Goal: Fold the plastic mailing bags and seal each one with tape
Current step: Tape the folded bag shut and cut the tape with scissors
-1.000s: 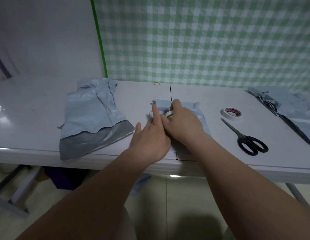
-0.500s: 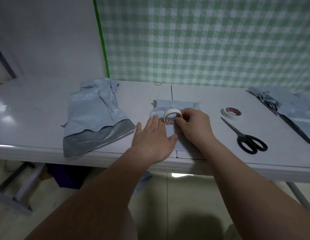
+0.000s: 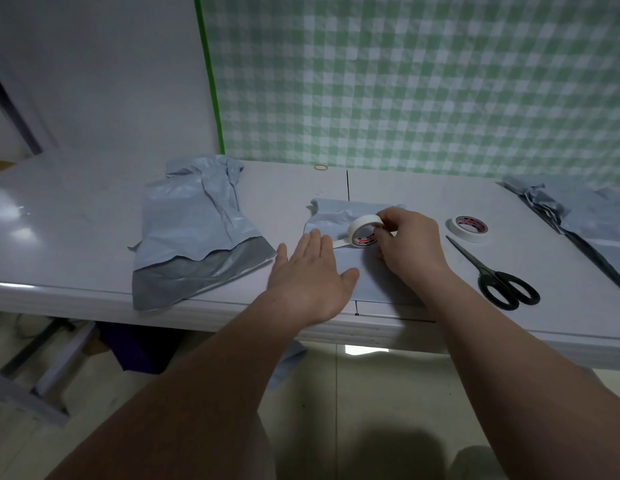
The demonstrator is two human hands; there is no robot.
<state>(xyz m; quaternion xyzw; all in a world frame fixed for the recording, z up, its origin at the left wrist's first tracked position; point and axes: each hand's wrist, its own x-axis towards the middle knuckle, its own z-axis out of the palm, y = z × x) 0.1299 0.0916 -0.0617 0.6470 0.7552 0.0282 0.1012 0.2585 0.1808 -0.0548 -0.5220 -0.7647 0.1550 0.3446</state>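
Note:
A folded grey mailing bag (image 3: 339, 213) lies flat at the table's front middle. My left hand (image 3: 310, 275) presses on it with straight fingers, fingertips at the end of a white strip of tape. My right hand (image 3: 410, 245) grips a roll of white tape (image 3: 364, 231) standing on edge on the bag, just right of my left fingertips. A short length of tape runs from the roll to the left along the bag.
A pile of unfolded grey bags (image 3: 194, 230) lies at the left, hanging over the front edge. More bags (image 3: 578, 216) lie at the far right. A second tape roll (image 3: 469, 228) and black-handled scissors (image 3: 499, 280) sit right of my hands. A rubber band (image 3: 321, 167) lies by the checked wall.
My right hand has drawn the roll to the right across the bag, paying out tape. My left hand has flattened and slid back towards the front edge.

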